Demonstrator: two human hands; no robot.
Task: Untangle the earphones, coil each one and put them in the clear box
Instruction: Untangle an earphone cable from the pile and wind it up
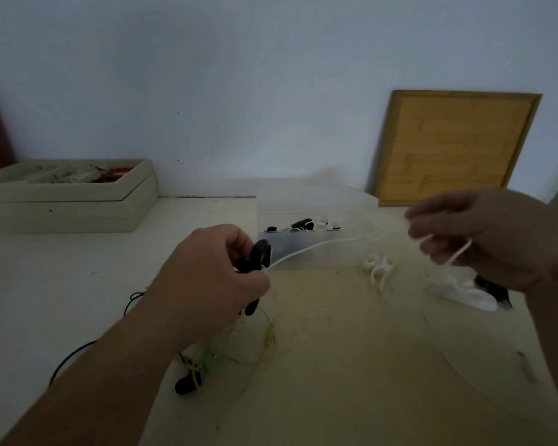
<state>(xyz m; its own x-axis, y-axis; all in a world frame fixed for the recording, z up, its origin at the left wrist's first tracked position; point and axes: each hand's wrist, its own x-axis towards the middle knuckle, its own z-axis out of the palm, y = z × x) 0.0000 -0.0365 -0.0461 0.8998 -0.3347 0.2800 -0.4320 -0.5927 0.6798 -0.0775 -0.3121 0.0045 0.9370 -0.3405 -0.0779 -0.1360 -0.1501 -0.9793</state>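
A white earphone cable [303, 251] is held stretched in front of the clear box [290, 246]. One end is pinched, together with black pieces [258, 252], by the left hand [213, 278], and the other is gripped by the blurred right hand [484, 239]. Other earphones [303, 224] are seen inside the box, and a tangle of thin cables [226, 352] lies well in front of it.

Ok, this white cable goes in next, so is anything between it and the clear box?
Nothing visible blocks it. The white cable runs between the left hand and the right hand, just in front of the clear box. White clips lie off to the right. Whether a lid is on, I cannot tell.
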